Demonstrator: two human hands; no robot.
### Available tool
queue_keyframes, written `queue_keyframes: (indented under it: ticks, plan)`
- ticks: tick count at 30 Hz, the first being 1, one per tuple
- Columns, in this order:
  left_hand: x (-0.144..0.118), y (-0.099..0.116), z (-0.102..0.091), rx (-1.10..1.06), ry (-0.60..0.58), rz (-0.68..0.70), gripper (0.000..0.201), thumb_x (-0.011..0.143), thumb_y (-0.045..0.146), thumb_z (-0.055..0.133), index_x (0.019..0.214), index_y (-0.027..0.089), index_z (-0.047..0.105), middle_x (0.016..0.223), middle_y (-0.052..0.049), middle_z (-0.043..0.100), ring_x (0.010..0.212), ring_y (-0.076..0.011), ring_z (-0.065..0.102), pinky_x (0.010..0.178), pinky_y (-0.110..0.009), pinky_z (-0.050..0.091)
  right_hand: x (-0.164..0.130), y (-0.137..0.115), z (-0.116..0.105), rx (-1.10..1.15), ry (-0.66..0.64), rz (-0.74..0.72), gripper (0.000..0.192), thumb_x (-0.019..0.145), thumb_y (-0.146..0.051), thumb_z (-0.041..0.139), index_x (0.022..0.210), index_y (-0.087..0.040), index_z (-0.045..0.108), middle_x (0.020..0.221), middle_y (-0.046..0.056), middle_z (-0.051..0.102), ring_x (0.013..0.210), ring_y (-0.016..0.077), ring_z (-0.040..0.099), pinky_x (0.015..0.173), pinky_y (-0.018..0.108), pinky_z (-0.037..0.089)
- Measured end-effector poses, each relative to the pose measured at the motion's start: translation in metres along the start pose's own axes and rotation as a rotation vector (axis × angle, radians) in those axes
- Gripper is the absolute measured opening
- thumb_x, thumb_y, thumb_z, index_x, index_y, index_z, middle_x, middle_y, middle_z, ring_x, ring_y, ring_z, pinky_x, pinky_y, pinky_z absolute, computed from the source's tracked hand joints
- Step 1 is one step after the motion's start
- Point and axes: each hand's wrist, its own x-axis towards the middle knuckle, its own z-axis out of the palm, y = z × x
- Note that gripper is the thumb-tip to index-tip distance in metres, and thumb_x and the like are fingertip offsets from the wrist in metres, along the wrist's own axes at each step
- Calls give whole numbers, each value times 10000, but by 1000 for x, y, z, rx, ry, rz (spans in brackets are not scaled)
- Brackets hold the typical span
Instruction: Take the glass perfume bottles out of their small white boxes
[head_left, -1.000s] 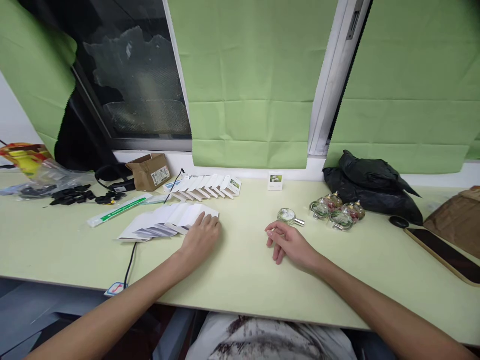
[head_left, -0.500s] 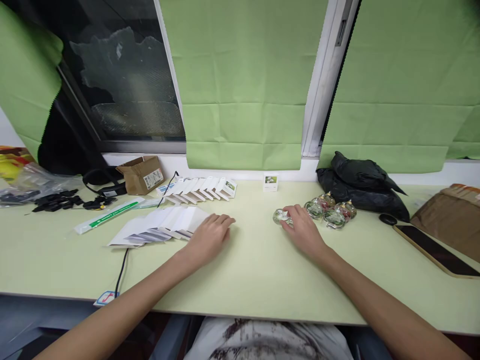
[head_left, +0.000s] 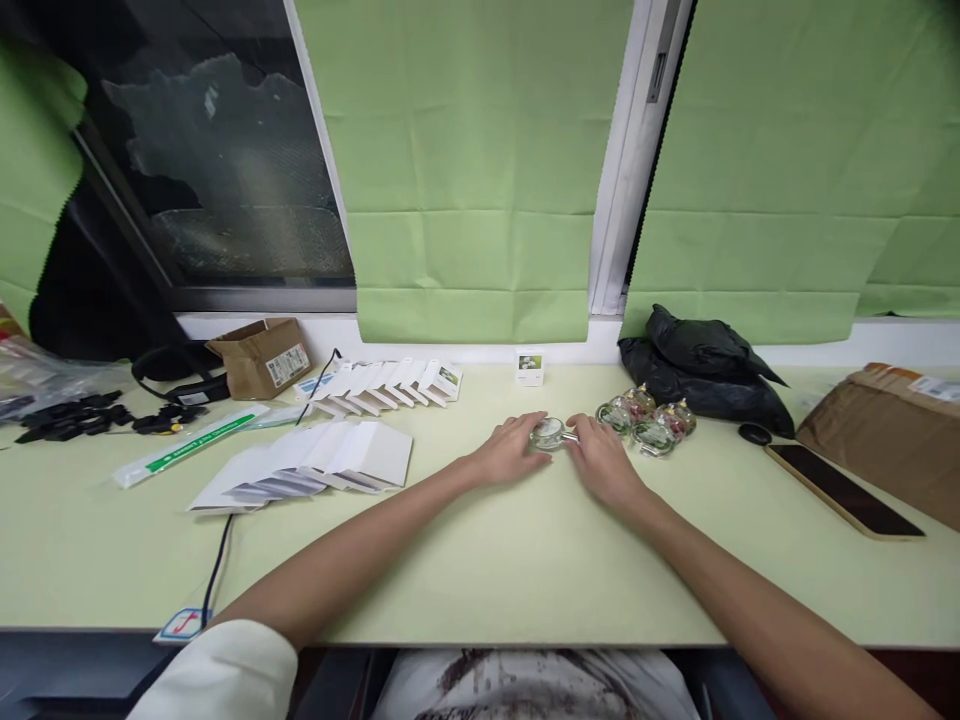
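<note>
Pale green laminate covers the surface (head_left: 480, 560), and its near edge runs across the bottom of the view with a wide bare stretch between that edge and the hands. The far edge meets a white sill under green blinds (head_left: 465, 200).

The left hand (head_left: 510, 452) and the right hand (head_left: 604, 462) lie flat-ish on the surface, well in from every edge, with a small round glass bottle (head_left: 549, 433) between their fingertips. Both hands touch it from either side; the fingers are loosely curled, a narrow grip on the bottle rather than a closed fist. The bottle lies on its side, its silver cap end pointing to the person's right, so its long axis runs roughly left to right along the surface.

Just to the right of it sits a cluster of similar glass bottles (head_left: 649, 425), close together, with coloured contents that are too small to make out. Behind them lies a crumpled black bag (head_left: 705, 365), and a small white box (head_left: 529, 367) stands near the sill.

To the left, a fan of white cards (head_left: 315, 462) lies spread out, with a second row of folded cards (head_left: 390, 380) behind it. An open cardboard box (head_left: 262, 355) sits farther left; its contents cannot be seen. At the right, a dark phone (head_left: 844, 490) lies flat beside a brown parcel (head_left: 892, 430).
</note>
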Motion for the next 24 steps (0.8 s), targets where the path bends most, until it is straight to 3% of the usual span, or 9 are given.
queue_keyframes:
  ticks: [4,8,15,20,24]
  plan:
    - [-1,9,3,-133,52,40,494,963,389,634,1427,236,566,1414,-93,650,1246,-296,617,1035,-401,471,2,-16,-7,214,180,-145,193,1083,-320,448,1192,-220,571,1109,97,661,1025,292,559,925,419,440]
    - [-29,22,-5,-267,-22,-57,397,979,483,608,1247,197,672,1005,-38,749,841,-213,661,747,-315,492,-2,-31,-13,369,184,-259,197,1091,-342,457,1209,-245,582,1079,83,650,1023,276,564,931,425,455]
    - [-65,25,-16,-445,7,-63,378,951,479,667,1193,193,718,1119,-63,750,1003,-234,662,870,-319,498,-12,-46,-14,552,28,-315,164,1033,-389,612,1143,-268,604,1035,45,655,1011,246,561,912,400,468]
    - [-64,22,-13,-369,30,-113,339,921,485,695,1080,188,736,911,-19,723,826,-191,621,736,-286,467,-12,-49,-14,647,18,-271,90,1041,-330,588,1090,-259,612,1015,37,648,1001,225,579,903,375,472]
    - [-64,23,-12,-340,37,-116,354,919,504,683,1054,182,741,861,-11,710,778,-181,605,717,-282,464,-14,-49,-13,657,47,-262,79,1049,-308,565,1093,-255,602,1005,39,631,969,219,582,887,368,469]
